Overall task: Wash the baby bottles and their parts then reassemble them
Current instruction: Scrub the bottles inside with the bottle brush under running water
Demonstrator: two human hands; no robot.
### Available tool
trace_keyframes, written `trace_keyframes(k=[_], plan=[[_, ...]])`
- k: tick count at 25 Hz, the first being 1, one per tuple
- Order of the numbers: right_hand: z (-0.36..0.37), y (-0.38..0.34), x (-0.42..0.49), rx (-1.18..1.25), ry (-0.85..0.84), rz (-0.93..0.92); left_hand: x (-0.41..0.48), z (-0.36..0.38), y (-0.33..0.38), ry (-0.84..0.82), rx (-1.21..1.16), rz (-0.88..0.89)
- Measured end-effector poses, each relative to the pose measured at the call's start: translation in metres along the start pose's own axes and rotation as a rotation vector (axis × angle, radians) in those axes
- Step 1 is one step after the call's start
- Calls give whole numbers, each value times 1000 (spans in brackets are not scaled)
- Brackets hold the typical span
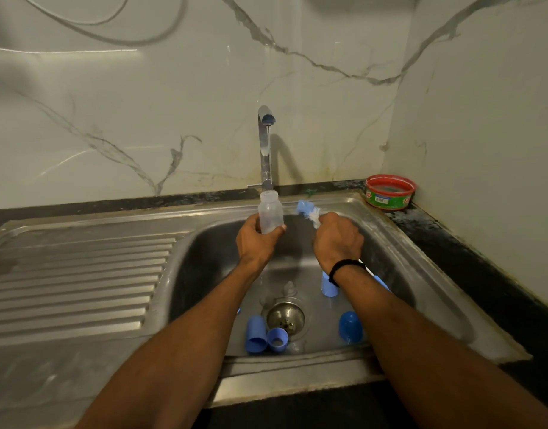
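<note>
Left hand (257, 243) wraps around a clear bottle (270, 212), upright, mouth right under the tap (265, 150). Right hand (337, 239) is fisted on a brush (309, 213), with the blue-white bristle head pointing at the bottle and just beside it, not inside. Both are over the sink (421, 274). Blue parts lie in the basin around the drain (285, 317): sleeve (255, 334), ring (278, 338), dome cap (350, 326). Red tub (390, 191) sits in the tabletop corner.

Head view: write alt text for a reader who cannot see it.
Over a steel sink, the left hand holds a clear bottle under the tap while the right hand grips a brush beside it. Several blue parts lie around the drain.
</note>
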State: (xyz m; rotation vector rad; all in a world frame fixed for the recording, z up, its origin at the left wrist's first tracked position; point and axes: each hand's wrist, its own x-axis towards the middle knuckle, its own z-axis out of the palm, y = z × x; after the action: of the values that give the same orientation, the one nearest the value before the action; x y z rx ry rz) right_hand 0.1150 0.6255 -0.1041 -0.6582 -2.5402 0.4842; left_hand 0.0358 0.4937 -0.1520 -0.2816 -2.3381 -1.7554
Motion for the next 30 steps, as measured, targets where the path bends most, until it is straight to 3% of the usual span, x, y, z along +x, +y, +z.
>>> trace_keyframes(k=[17, 30], plan=[[6, -3, -13, 123, -5, 33, -5, -1, -1, 38, 40, 15], [8, -7, -12, 42, 3, -15, -3, 0, -1, 40, 34, 40]])
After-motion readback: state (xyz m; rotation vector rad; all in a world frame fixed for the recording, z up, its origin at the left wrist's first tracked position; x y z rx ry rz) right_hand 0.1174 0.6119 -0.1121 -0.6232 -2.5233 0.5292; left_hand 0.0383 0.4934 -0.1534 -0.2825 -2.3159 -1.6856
